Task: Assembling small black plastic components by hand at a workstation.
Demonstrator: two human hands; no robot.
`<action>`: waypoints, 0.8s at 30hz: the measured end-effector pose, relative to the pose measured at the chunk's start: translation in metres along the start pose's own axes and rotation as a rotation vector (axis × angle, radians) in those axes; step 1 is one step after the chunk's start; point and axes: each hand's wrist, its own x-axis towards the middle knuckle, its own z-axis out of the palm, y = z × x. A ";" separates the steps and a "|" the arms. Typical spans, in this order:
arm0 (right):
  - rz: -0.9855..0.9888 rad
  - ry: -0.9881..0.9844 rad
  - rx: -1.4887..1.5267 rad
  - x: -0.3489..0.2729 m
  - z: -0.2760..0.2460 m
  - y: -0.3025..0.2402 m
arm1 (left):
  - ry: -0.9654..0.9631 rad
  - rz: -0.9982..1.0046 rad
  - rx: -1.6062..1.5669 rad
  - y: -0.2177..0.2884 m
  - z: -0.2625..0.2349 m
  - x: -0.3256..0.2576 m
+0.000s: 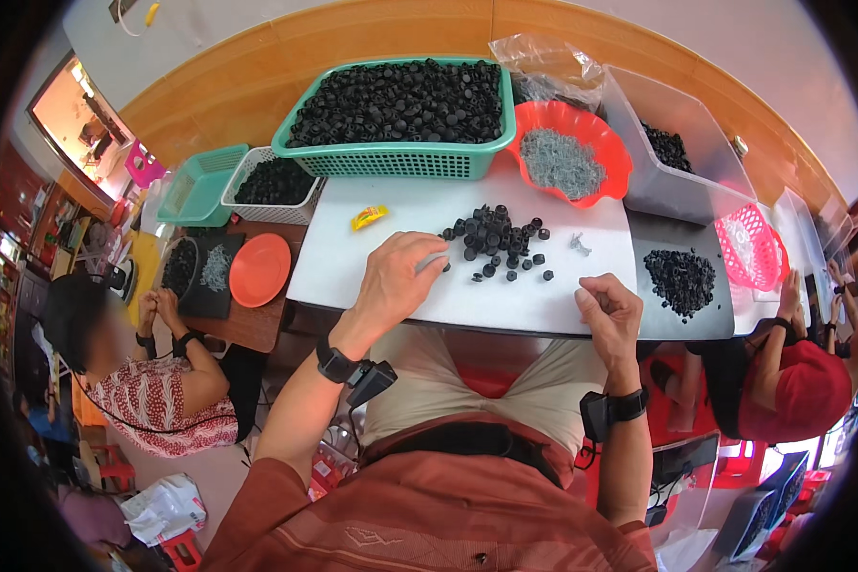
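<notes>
My left hand (398,279) is over the white work surface (334,272), its fingers curled together. A black piece shows at its fingertips, and something greyish is between them; I cannot make out what it grips. My right hand (611,311) is at the front edge of the surface, thumb and fingers drawn in; whatever they pinch is too small or hidden. Between the hands lies a loose pile of small black round plastic parts (494,234). A few grey screws (580,245) lie right of the pile, beyond my right hand.
A green basket (381,164) heaped with black parts stands at the back, beside a red bowl (620,157) of screws. A clear bin (672,195) and more black parts (680,283) are right. A yellow wrapper (369,217) lies left. People (176,381) sit on both sides.
</notes>
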 end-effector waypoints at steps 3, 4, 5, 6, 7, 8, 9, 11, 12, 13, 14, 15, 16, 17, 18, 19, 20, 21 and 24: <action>-0.015 0.005 -0.018 -0.001 0.000 -0.001 | -0.016 0.056 0.011 0.000 0.002 -0.004; -0.022 0.011 -0.026 -0.001 0.000 -0.001 | -0.028 0.076 0.021 0.001 0.002 -0.004; -0.019 0.016 -0.031 0.000 0.001 -0.001 | -0.041 0.096 0.030 0.002 0.003 -0.004; -0.010 0.011 -0.026 0.000 0.001 -0.001 | -0.046 0.100 0.021 0.003 0.004 -0.004; -0.002 0.007 -0.022 0.000 0.001 -0.001 | -0.057 0.088 0.031 0.003 0.004 -0.005; 0.004 0.016 -0.030 0.000 0.001 -0.001 | -0.069 0.077 0.040 0.003 0.005 -0.005; 0.006 0.015 -0.017 0.000 0.002 0.000 | -0.076 0.082 0.029 0.002 0.006 -0.005; 0.007 0.017 -0.007 0.001 0.003 0.002 | -0.059 0.080 0.047 0.000 0.007 -0.006; 0.013 0.025 -0.013 0.001 0.004 0.002 | -0.066 0.083 0.038 0.001 0.007 -0.005; 0.014 0.025 -0.003 0.001 0.004 0.001 | -0.071 0.053 0.016 0.002 0.006 -0.005; 0.014 0.025 0.007 0.001 0.004 0.001 | -0.076 0.022 -0.005 0.003 0.006 -0.004; 0.019 0.033 0.002 0.002 0.005 0.000 | -0.082 0.025 -0.012 0.002 0.007 -0.005; 0.022 0.030 -0.009 0.002 0.005 0.000 | -0.069 0.020 -0.020 0.001 0.009 -0.006; 0.026 0.027 -0.020 0.002 0.005 -0.001 | -0.056 0.014 -0.028 0.000 0.009 -0.006; 0.029 0.035 -0.025 0.002 0.005 -0.001 | -0.062 0.018 -0.035 0.000 0.010 -0.006; 0.022 0.036 -0.037 0.003 0.005 -0.001 | -0.066 0.018 -0.035 0.000 0.010 -0.006; 0.013 0.038 -0.048 0.003 0.005 0.000 | -0.071 0.019 -0.035 0.000 0.009 -0.005; 0.015 0.046 -0.053 0.003 0.005 0.001 | -0.076 0.024 -0.041 0.000 0.009 -0.005; 0.028 0.060 -0.042 0.003 0.007 0.003 | -0.075 0.013 -0.049 0.000 0.008 -0.003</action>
